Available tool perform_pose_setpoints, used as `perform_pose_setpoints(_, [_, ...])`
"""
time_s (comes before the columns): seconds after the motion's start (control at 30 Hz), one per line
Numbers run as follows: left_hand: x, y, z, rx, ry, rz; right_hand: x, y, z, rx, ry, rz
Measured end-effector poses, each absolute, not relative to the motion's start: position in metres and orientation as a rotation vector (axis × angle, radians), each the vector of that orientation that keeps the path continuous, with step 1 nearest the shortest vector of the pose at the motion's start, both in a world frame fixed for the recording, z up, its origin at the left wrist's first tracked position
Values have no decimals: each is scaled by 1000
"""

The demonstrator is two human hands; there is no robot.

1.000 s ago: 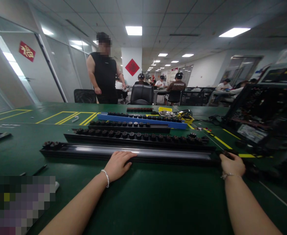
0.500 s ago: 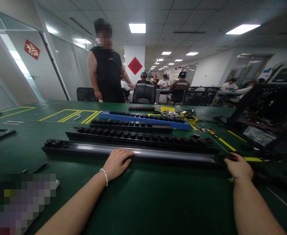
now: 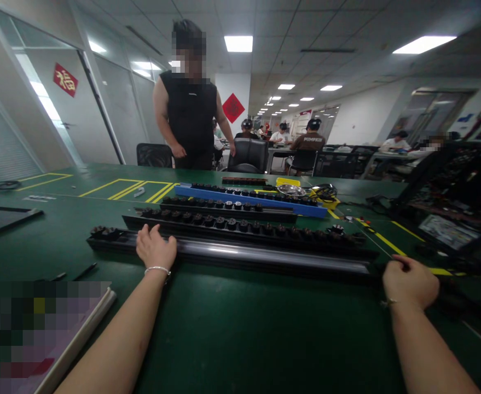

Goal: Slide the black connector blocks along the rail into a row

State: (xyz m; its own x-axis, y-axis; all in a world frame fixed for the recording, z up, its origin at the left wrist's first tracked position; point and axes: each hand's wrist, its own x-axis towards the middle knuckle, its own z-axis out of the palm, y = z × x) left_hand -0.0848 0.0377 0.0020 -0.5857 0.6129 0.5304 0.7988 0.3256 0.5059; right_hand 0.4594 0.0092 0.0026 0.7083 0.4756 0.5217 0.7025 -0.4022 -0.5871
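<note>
Across the table in front of me lies a long black channel (image 3: 265, 254) with a shiny inner surface. A few dark round socket pieces (image 3: 104, 232) sit in its left end. My left hand (image 3: 156, 247) is over the left part of the channel, fingers spread and slightly bent, touching or just above it. Just beyond the channel's right end, my right hand (image 3: 410, 282) is closed, its fingers curled; what they hold, if anything, is hidden. Behind runs a second black strip (image 3: 244, 227) lined with round sockets.
Farther back lie another socket strip (image 3: 227, 207), a blue strip (image 3: 252, 200), a metal dish (image 3: 291, 190) and yellow trays. A dark open-framed machine (image 3: 445, 202) stands at right. A blurred booklet (image 3: 68, 334) lies front left. A person (image 3: 193, 120) stands across the table.
My left hand has moved left along the channel, toward the socket pieces, with its fingers more spread. My right hand has curled more tightly near the right end. The view has shifted slightly.
</note>
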Motion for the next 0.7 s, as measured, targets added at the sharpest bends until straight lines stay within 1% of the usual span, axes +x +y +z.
perform_pose_setpoints(0.07, [-84,37,2,-1268,-2369,-1099,422,8,7,-2005,-1146,-438])
perform_pose_setpoints(0.17, [-82,37,5,-1264,-2413,-1066,364,9,8,-1816,-1618,-351])
perform_pose_setpoints(0.27, [-85,42,10,-1323,-2462,-950,323,9,5,-1624,-2034,-254])
perform_pose_setpoints(0.5, [-140,47,28,-1340,-2432,-598,308,1,4,-1810,-2130,-364])
perform_pose_setpoints(0.63, [-181,39,42,-1291,-2580,-363,307,0,4,-1848,-2131,-401])
perform_pose_setpoints(0.7, [-196,37,49,-1287,-2659,-318,306,1,4,-1850,-2135,-407])
